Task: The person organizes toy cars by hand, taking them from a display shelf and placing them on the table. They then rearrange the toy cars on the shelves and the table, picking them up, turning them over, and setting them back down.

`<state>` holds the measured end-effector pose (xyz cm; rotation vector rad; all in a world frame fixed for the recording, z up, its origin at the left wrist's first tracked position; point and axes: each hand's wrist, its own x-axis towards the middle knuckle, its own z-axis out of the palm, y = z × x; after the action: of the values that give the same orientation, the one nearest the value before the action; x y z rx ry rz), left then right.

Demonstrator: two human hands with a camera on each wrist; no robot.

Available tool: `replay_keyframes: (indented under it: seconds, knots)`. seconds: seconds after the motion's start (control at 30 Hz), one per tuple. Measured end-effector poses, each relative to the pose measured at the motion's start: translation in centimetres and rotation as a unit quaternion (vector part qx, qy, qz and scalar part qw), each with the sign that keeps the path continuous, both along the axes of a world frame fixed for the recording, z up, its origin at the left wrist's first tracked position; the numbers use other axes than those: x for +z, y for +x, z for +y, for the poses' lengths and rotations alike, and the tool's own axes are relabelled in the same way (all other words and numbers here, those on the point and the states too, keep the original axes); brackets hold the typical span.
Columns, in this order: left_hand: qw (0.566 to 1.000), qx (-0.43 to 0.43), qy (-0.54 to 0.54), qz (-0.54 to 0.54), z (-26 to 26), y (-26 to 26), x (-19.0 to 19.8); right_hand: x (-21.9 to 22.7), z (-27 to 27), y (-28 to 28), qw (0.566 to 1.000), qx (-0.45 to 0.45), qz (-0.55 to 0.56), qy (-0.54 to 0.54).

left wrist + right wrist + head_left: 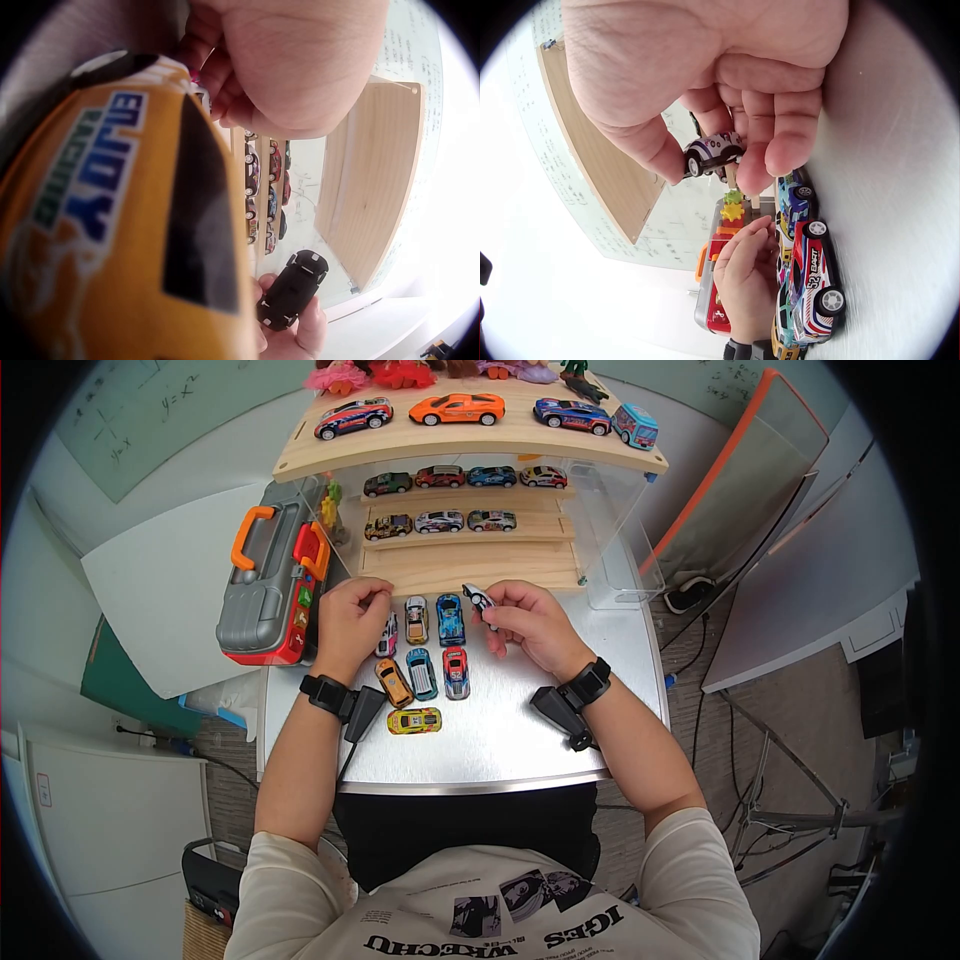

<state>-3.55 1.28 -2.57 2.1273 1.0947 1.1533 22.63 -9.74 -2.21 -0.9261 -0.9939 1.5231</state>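
Left hand (pixel 350 625) is curling by the pink-and-white car (pixel 387 637), can't really tell if it's gripping anything. Right hand (pixel 532 626) is pinching the white car (pixel 478 599) over the table (pixel 490 748); looking light, stiff, kinda slick, so I'm favoring its sides.

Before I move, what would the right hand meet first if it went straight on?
Beyond the white toy car it pinches, the right hand would probably meet the lowest wooden shelf board. Its height is unclear, so it might pass above.
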Motion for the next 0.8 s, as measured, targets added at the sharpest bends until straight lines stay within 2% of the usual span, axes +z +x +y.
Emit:
replay_keyframes:
  seconds: [0.8]
  knots:
    - [1.000, -0.002, -0.017, 0.014, 0.28, -0.22, -0.36, -0.04, -0.09, 0.02, 0.999, 0.001, -0.033, 0.003]
